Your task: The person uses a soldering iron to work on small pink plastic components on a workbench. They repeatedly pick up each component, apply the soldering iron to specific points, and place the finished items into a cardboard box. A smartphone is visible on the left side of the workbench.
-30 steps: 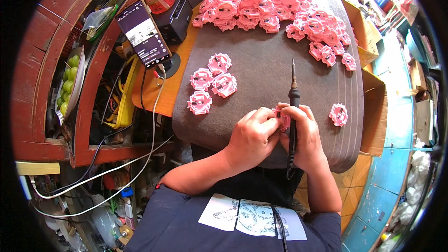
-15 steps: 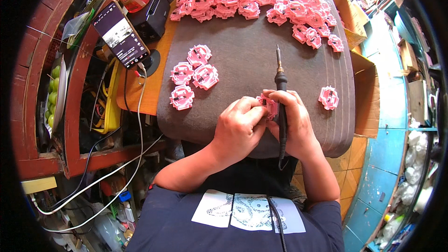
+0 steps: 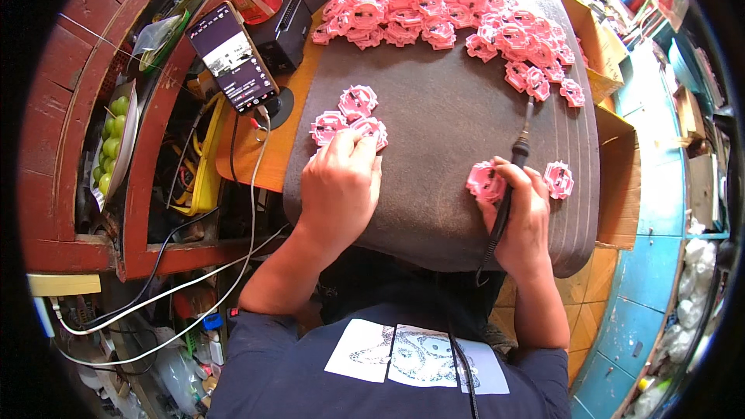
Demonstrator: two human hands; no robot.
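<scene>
The held piece (image 3: 482, 181), a pink plastic part, sits at the fingertips of the right hand (image 3: 521, 206), on the left side of the iron (image 3: 522, 144), so its free edge faces the left hand (image 3: 341, 182) across bare mat (image 3: 431, 120). The right grip is closed on two things at once: the piece pinched at its edge, and the iron's dark handle lying through the hand. The iron's long axis runs away from the body and leans a little right; its tip points at the near edge of the small heap (image 3: 516, 40), and whether it touches there I cannot tell. The left hand is well apart from the held piece, its fingers bent together over the near piece (image 3: 377, 129) of a left group, which lies just beyond the fingertips; whether they grip it or only rest on it is hidden. Two more, the top piece (image 3: 358, 102) and the side piece (image 3: 327, 126), lie beside it. The right hand is the nearer one to the lone piece (image 3: 559, 180), just to its right. Farther out, the big pile (image 3: 407, 0) covers the mat's far end, and the phone (image 3: 233, 54) stands to the left.
</scene>
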